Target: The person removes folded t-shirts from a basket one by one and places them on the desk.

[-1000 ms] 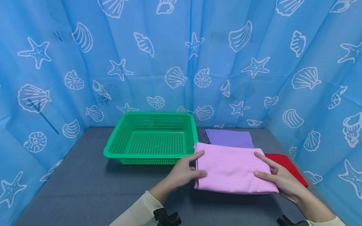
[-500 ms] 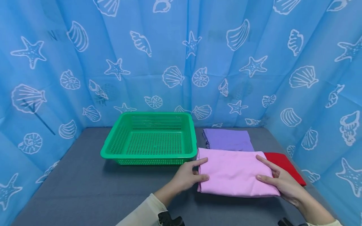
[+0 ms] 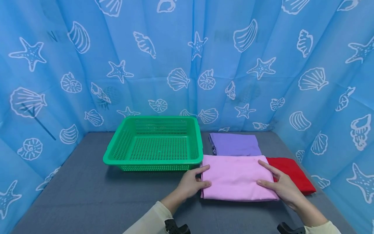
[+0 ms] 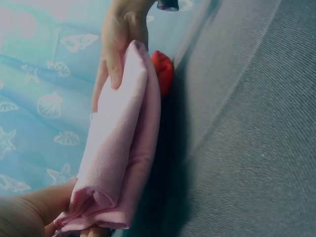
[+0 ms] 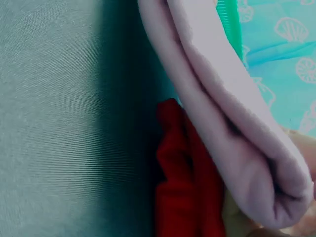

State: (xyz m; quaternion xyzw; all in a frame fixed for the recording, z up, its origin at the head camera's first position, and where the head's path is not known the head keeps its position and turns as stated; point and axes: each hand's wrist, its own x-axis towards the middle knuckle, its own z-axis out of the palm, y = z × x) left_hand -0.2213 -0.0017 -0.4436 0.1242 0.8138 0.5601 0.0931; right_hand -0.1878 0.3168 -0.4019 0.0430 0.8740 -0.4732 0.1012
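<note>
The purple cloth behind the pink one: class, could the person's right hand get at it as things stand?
Probably yes, but not at once. The purple cloth lies uncovered, nothing on top. The right hand grips the pink cloth, as does the left hand, so it must let go first.

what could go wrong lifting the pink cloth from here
The pink cloth is a loose fold of several layers, held only at its two ends by the left hand and right hand; the middle could sag and the fold come undone. Its right edge lies over the red cloth, which might get dragged along. The basket rim stands close by the left hand, so the cloth could catch on it.
</note>
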